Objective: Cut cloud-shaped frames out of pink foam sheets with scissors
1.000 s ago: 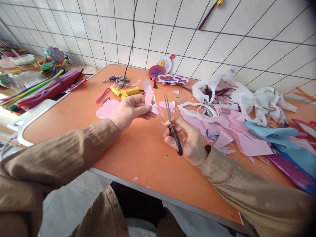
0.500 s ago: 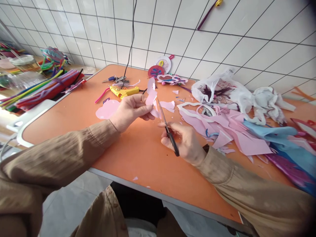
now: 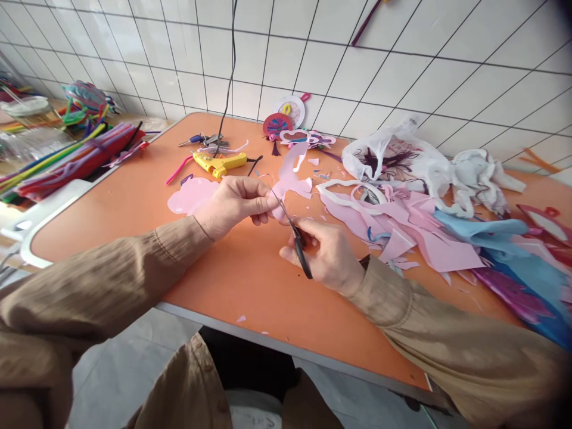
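Note:
My left hand (image 3: 241, 205) pinches a curved piece of pink craft sheet (image 3: 291, 168) between thumb and fingers; part of it is covered by the hand. My right hand (image 3: 328, 253) is closed round black-handled scissors (image 3: 297, 231), whose blades point up and left, right at my left fingertips and the pink piece. Whether the blades are fully closed is hard to make out. Beside my left wrist lies a pink cloud-shaped cutout (image 3: 190, 195) on the orange table (image 3: 241, 271). Small pink offcuts lie behind the scissors.
A yellow glue gun (image 3: 220, 162) with a black cord and a bunch of keys (image 3: 214, 142) lie at the back left. Pipe cleaners (image 3: 84, 158) fill the left side. Pink sheet scraps (image 3: 440, 238), blue fabric (image 3: 487, 223) and a white plastic bag (image 3: 415, 152) crowd the right.
The pink piece has turned in my left hand and now reaches up and to the right. The scissors have shifted slightly left, closer to my left fingertips. The whole view has shifted a little.

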`<state>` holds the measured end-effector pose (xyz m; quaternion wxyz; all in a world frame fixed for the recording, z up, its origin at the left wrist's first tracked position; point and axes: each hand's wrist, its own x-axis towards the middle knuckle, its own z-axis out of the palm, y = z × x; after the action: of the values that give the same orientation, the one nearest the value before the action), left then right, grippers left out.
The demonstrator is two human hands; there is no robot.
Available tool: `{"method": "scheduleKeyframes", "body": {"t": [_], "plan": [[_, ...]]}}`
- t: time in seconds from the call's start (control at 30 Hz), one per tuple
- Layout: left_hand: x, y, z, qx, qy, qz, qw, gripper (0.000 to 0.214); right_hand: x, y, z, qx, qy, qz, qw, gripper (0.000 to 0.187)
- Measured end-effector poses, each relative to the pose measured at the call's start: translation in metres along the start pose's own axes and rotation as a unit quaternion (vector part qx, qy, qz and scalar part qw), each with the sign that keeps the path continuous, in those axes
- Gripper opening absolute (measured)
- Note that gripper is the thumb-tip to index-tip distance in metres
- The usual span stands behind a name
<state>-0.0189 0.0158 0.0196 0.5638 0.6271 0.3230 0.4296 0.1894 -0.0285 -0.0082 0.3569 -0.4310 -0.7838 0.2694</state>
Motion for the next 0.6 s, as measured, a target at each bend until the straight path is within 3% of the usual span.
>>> {"method": "scheduleKeyframes", "body": {"t": [0.07,0.37,0.6], "plan": [[-0.001,0.001,0.000,0.003,-0.015,-0.006,1.000,0.042,0.000,0.001,0.001,-0.008,0.010,-0.015,1.000,0.019],[-0.001,-0.002,-0.001,0.009,-0.051,-0.040,0.998,0.036,-0.003,0.012,0.004,-0.052,0.061,-0.079,0.994,0.029],[-0.002,0.000,0.002,-0.053,-0.009,-0.106,0.993,0.034,0.000,0.009,0.002,-0.044,0.040,-0.025,0.998,0.019]]}}
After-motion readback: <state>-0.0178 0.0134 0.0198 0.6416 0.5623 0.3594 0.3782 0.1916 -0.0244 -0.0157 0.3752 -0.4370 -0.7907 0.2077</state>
